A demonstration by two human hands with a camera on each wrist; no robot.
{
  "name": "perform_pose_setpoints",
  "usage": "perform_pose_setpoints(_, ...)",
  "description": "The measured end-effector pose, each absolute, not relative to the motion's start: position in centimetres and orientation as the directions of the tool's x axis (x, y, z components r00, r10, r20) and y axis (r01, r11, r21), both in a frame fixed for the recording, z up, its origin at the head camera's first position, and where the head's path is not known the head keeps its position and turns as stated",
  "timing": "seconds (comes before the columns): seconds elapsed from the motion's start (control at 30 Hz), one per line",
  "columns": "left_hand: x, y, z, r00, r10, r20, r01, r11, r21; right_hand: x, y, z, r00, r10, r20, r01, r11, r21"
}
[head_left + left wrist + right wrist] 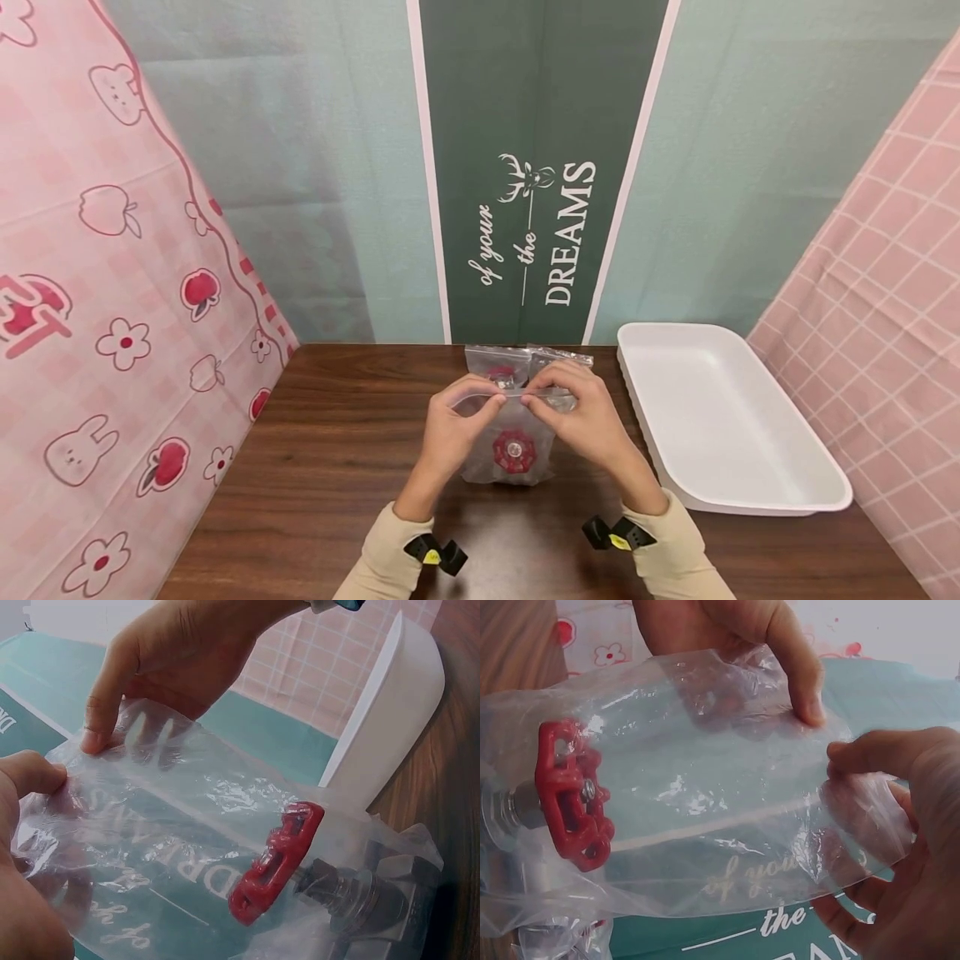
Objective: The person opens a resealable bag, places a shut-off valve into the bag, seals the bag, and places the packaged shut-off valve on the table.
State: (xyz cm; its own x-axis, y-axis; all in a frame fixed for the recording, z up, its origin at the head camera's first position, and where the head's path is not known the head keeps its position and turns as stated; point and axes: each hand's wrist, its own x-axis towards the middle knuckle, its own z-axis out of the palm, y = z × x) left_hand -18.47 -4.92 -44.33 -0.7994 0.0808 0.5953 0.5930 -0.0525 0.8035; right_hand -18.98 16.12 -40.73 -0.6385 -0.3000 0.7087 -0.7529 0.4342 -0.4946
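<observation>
A clear zip-top plastic bag [483, 457] stands on the table with a metal valve [360, 896] inside, its red handwheel [514, 451] facing me. My left hand [452, 425] pinches the bag's top edge between thumb and fingers, left of the middle. Close beside it, my right hand [592, 418] pinches the same edge. In the right wrist view, both thumbs press on the near face of the film, and the handwheel [574, 795] shows through the plastic well below them. Just behind stands another clear bag [487, 358] with a red part in it, partly hidden.
Right of the bags lies a large white tray [738, 417] on the brown wooden table [300, 492]. A green and teal printed cloth [360, 167] hangs at the back, with pink patterned cloths [135, 275] at the sides.
</observation>
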Motion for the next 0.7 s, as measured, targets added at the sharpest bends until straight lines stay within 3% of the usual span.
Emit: perform_pose_setpoints(0.7, -18.51, -5.0, -44.3, -0.731, 0.12, 0.672, 0.668, -0.078, 0.74, -18.66, 15.5, -40.53, -0.596, -0.329, 0.733, -0.793, 0.382, -0.474)
